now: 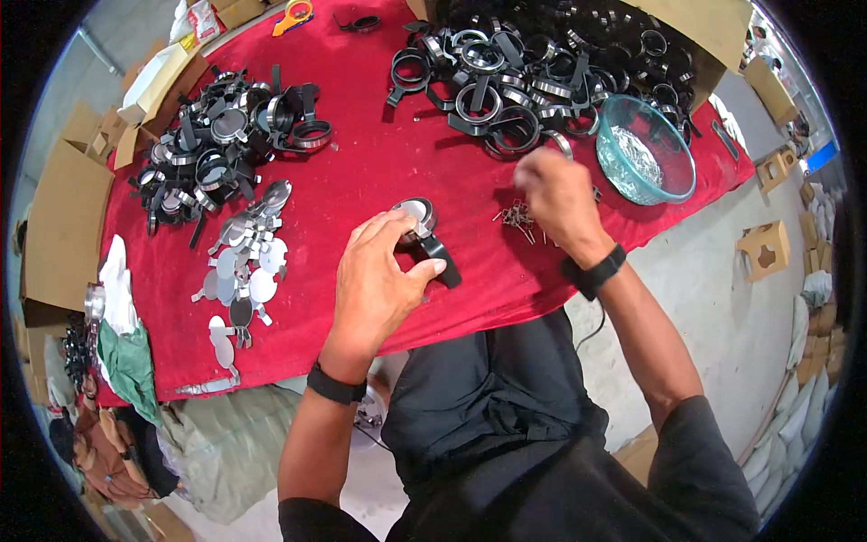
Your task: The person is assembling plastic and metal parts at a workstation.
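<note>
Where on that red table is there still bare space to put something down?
The widest bare patch of red cloth runs down the middle, between the left pile of black rings and the bigger pile at the back right. It is crowded near the flat silver discs, the glass bowl and both hands.

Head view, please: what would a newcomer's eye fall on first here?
The red tablecloth stands out first, with heaps of black-and-silver rings at its far right and left. At the middle the left hand holds a round mirror-like piece with a black handle, while the right hand reaches beside a clear glass bowl.
</note>
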Demonstrator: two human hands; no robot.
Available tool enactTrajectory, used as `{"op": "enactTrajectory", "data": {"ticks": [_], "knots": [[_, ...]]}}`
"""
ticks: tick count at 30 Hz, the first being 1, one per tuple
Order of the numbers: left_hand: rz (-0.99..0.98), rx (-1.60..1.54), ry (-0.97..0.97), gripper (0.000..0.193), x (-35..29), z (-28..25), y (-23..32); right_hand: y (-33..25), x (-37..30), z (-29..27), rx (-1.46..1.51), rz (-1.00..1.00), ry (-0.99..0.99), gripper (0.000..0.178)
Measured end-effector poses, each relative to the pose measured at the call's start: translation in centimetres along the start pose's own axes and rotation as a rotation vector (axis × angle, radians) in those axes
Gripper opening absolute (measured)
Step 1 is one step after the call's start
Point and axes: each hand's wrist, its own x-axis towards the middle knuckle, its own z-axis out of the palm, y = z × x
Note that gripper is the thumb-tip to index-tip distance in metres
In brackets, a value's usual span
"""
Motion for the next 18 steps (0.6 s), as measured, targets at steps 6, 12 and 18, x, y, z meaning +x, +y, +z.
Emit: {"op": "enactTrajectory", "data": {"ticks": [6,12,18], "knots": [[0.008,0.011,0.001,0.056,0.1,0.1,0.1,0.9,-0.6,0.3,0.028,0.151,-0.09,0.006],[0.0,0.027,0.002,0.057,0.1,0.1,0.0,0.4,-0.8,0.4,0.116,0.204,0.079,0.008],[0.001,-0.005,-0.019,0.057,0.2,0.0,0.2,0.7,0.0,-0.4,0.149,0.295,-0.008,0.016]]}}
